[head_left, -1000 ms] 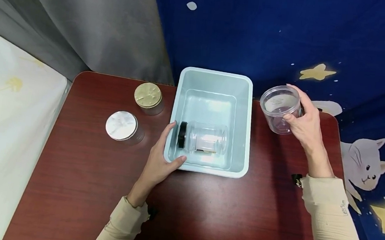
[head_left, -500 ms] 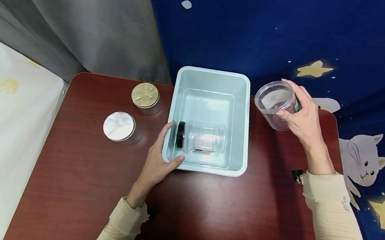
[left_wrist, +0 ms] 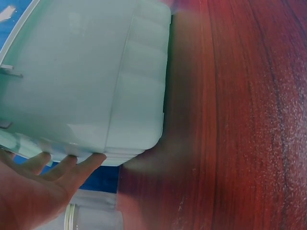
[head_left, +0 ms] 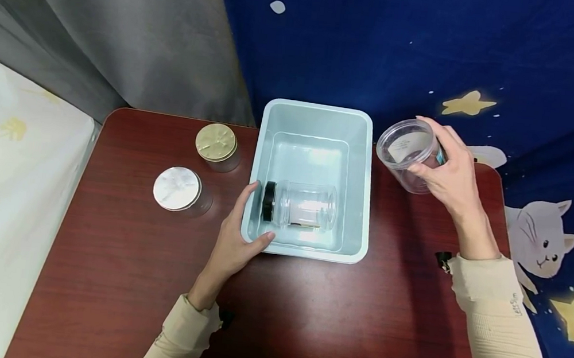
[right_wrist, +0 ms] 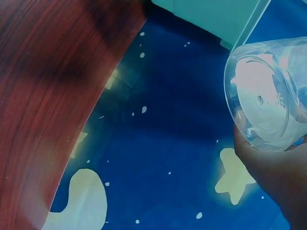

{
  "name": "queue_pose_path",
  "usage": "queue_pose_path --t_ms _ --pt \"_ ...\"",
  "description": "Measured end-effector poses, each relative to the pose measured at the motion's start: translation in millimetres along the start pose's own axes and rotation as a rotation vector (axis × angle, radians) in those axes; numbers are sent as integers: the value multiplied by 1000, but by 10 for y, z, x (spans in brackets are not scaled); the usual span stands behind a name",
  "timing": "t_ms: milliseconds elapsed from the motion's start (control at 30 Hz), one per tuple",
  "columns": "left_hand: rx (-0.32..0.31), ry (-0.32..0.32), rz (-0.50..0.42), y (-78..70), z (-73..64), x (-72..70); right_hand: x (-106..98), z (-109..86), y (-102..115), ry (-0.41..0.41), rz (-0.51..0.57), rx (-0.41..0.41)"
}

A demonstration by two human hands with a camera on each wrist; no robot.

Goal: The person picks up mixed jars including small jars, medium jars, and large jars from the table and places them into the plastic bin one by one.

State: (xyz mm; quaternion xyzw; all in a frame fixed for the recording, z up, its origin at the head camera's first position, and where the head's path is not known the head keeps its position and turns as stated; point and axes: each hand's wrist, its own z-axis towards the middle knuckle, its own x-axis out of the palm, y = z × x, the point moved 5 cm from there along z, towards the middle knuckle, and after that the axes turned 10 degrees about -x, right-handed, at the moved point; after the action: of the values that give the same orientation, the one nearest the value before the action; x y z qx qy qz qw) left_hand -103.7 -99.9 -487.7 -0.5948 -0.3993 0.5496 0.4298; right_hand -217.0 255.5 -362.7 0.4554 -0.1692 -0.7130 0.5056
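Note:
My right hand [head_left: 448,177] grips a clear plastic jar [head_left: 409,156] by its side, off the right of a pale blue plastic bin [head_left: 362,209]. The jar has no lid on, and its wide mouth tilts toward the bin. In the right wrist view the jar's round base [right_wrist: 261,98] faces the camera. My left hand [head_left: 236,243] rests at the bin's near left corner, thumb at the front rim. Its straight fingers [left_wrist: 86,165] touch the outer wall in the left wrist view. Inside the bin a clear jar with a black lid [head_left: 307,204] lies on its side.
On the reddish-brown table [head_left: 116,278], left of the bin, stand a gold-topped jar [head_left: 216,142] and a silver-topped jar [head_left: 177,188]. Behind the table hang a grey curtain [head_left: 140,32] and a blue cloth [head_left: 362,42] with stars.
My right hand has moved the clear jar slightly left and up in view, tilting its mouth more toward the bin. The left hand keeps its place at the bin's corner.

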Motion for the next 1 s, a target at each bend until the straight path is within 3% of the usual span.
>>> queue_pose_path --t_ms 433,733,1000 --pt "4 -3 7 -5 -6 -1 100 121 113 66 -62 -46" --pt "-2 13 5 -392 -47 -56 125 140 -117 106 -164 -35" --pt "-3 16 6 -418 -53 -50 184 217 -92 173 -239 -50"
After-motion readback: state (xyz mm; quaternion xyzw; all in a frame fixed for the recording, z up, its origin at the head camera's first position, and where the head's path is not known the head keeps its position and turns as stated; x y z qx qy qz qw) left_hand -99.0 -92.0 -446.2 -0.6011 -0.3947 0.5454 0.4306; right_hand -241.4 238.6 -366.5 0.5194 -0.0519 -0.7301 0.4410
